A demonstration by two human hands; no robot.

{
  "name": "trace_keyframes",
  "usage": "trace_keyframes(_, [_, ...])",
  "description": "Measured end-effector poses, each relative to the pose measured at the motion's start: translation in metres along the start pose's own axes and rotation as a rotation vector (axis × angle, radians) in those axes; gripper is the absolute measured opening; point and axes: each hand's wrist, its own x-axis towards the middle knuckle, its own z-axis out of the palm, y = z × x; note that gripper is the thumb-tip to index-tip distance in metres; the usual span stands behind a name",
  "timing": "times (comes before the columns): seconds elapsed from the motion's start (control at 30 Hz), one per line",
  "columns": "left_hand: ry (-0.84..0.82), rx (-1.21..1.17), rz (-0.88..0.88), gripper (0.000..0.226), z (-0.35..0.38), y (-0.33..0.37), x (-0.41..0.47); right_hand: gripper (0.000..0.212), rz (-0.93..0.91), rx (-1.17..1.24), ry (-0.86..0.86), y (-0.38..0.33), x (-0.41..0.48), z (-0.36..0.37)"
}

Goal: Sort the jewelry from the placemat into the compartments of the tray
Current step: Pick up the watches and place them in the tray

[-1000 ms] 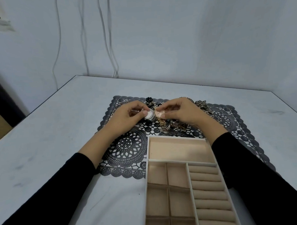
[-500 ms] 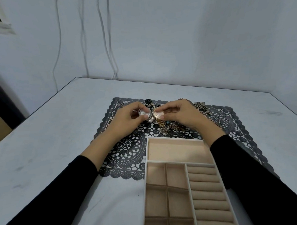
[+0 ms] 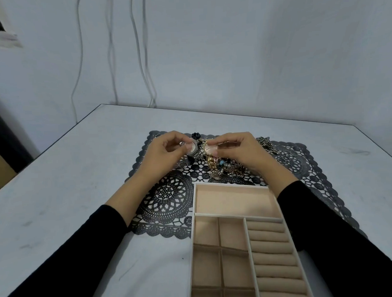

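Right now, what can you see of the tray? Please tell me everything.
The tray is a flat box, white-rimmed, lined in beige fabric: one wide compartment at the far end, small square ones on the left, padded rolls on the right, all seen empty. Its far end lies on the placemat, the rest on the table.

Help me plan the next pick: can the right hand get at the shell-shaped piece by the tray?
Probably yes: the shell-shaped piece lies uncovered close beside the right hand, though that hand is pinching a gold watch.
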Motion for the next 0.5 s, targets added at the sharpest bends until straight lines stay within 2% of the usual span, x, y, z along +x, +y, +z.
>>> trace_keyframes(0.5, [0.043, -0.047, 0.056, 0.011, -0.011, 0.034, -0.010, 0.030, -0.155, 0.128, 0.073, -0.021, -0.012, 0.000])
